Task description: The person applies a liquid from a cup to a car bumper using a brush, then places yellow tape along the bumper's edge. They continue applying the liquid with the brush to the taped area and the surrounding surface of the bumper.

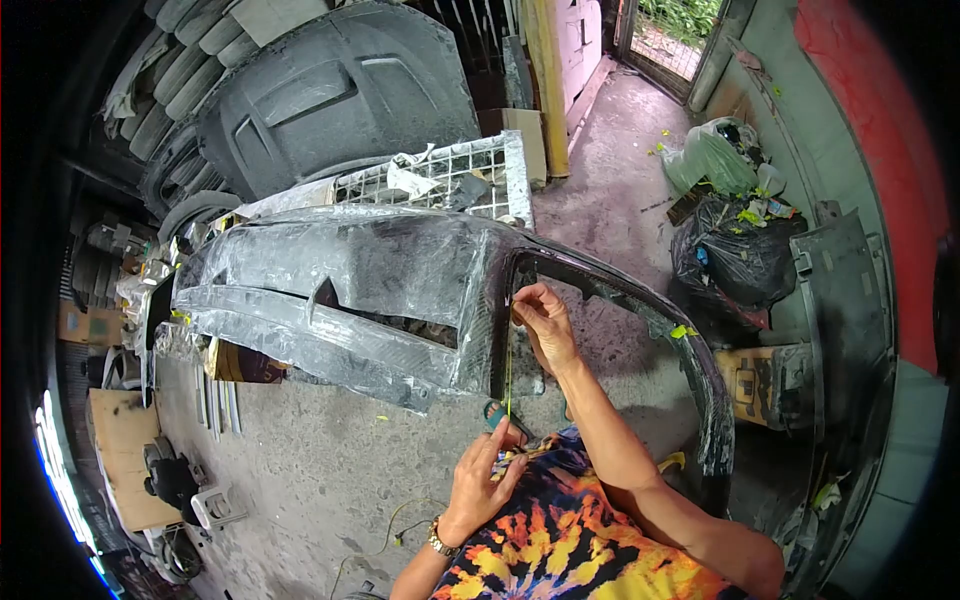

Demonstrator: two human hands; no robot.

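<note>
A thin strip of yellow tape [509, 372] runs nearly straight between my hands, beside the inner edge of a dark window pillar. My right hand [546, 325] is closed in a pinch at its upper end, near the top of the window opening. Below, my left hand [482, 485], with a watch on the wrist, has its index fingertip at the lower end; its exact grip is partly hidden. The pillar belongs to a large grey sanded car body panel [390, 265], scuffed with whitish dust. Its curved window frame [715, 400] arches round to my right.
Behind the panel are a white metal grid [515, 165] and a dark car hood [350, 100]. Black rubbish bags [735, 260] and a cardboard box [745, 385] lie to the right. A white plastic stool [218, 508] and a cable [385, 540] are on the concrete floor.
</note>
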